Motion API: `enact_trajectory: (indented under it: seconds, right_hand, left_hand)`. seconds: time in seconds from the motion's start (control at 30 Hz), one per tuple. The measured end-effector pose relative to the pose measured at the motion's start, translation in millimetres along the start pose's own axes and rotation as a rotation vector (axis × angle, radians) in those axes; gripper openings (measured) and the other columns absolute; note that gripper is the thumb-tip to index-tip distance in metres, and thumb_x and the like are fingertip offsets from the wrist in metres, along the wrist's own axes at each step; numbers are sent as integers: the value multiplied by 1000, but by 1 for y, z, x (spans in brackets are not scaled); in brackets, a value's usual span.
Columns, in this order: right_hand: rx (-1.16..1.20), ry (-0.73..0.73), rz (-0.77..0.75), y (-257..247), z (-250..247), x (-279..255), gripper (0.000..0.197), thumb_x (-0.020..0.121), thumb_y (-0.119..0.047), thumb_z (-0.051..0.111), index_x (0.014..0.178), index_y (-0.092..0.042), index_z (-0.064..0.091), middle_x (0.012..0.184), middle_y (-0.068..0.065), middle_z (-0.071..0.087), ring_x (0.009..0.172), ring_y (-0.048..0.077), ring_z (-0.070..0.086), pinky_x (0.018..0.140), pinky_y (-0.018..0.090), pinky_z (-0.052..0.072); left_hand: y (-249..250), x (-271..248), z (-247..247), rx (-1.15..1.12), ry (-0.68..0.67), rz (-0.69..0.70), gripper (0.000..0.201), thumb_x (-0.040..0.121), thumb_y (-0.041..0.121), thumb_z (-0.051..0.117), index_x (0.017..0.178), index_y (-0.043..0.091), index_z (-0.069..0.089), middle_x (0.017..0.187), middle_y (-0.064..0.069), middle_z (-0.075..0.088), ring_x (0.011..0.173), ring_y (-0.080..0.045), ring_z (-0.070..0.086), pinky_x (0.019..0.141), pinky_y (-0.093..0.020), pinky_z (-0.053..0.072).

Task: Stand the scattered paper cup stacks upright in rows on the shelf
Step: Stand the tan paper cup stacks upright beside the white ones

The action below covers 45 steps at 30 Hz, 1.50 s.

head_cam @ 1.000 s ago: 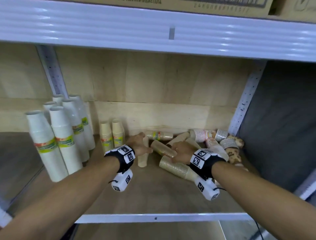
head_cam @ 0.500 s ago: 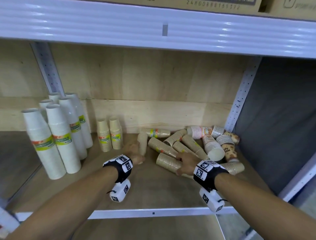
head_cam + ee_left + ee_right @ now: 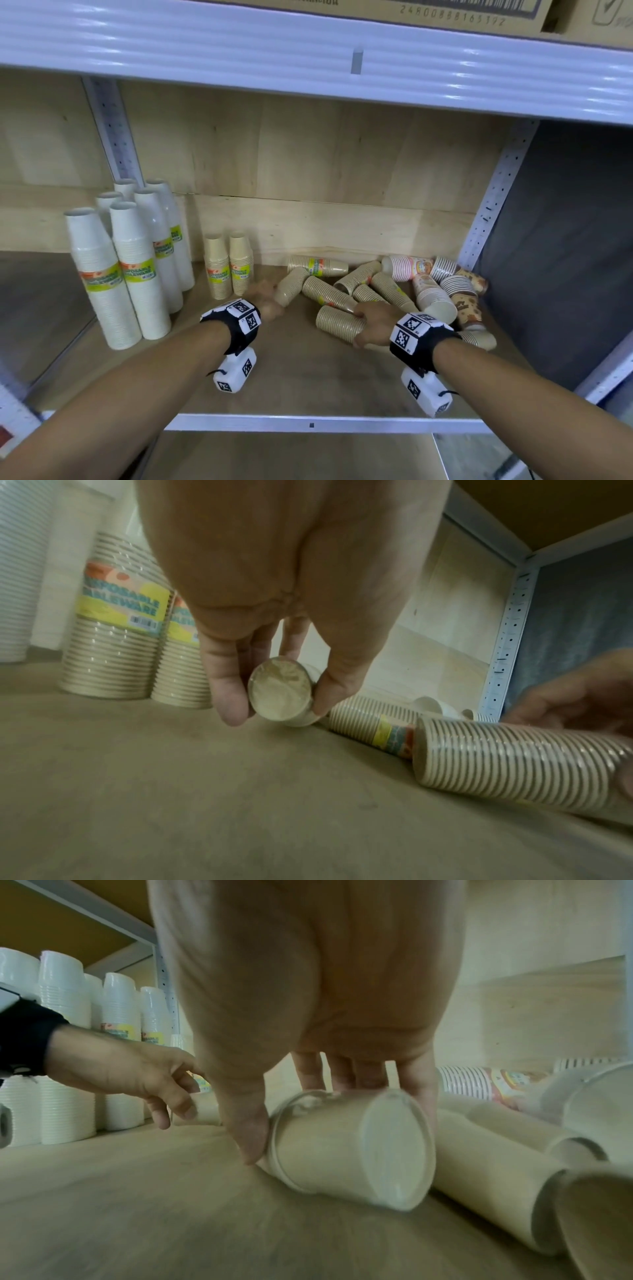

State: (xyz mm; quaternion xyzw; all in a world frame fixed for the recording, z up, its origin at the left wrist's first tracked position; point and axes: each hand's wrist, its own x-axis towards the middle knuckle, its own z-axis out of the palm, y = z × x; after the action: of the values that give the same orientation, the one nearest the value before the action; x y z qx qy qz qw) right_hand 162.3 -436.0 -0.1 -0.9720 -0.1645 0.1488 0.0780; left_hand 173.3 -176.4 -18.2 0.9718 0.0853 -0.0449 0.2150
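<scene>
One lying cup stack (image 3: pixel 281 692) is pinched at its narrow end by the left hand (image 3: pixel 265 301), another (image 3: pixel 340 323) is wrapped by the right hand (image 3: pixel 373 320), presumably for tipping upright beside the standing stacks (image 3: pixel 227 263) on the shelf (image 3: pixel 308 373).

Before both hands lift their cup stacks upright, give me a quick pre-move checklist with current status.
1. Left hand grips small beige stack at its end: ok.
2. Right hand holds larger beige stack: ok.
3. Both stacks upright: not ok, lying down.
4. Bare shelf board beside the two standing beige stacks: ok.
5. Wrapping intact on either stack: cannot tell.
</scene>
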Motion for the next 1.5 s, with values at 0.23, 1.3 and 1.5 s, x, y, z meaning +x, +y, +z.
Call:
enact_trajectory:
  seconds: [0.23,1.3,1.5]
  right_hand:
    - [64,99,-26,-18,-31,10,55,75,-38,75,122,-16,58,117,2,62,101,20,61,79,32,51]
    - [63,241,-222,-74,-80,61,34,81,-13,66,115,-12,65,99,-1,59,92,18,57,71,27,45]
    - [51,285,-161,-76,-77,68,33,81,-28,70,109,-11,66,105,6,63,96,23,61,73,30,50]
  left_hand:
    - [4,0,-45,31,86,30,42,84,17,68,124,10,59,121,-8,61,108,-26,60,80,-28,48]
    - [62,-1,-84,78,-17,325,44,87,9,65,131,17,60,124,-2,62,109,-17,58,83,-23,45]
    - [58,4,-84,66,31,306,35,90,25,68,123,16,66,124,-4,59,106,-19,57,81,-25,43]
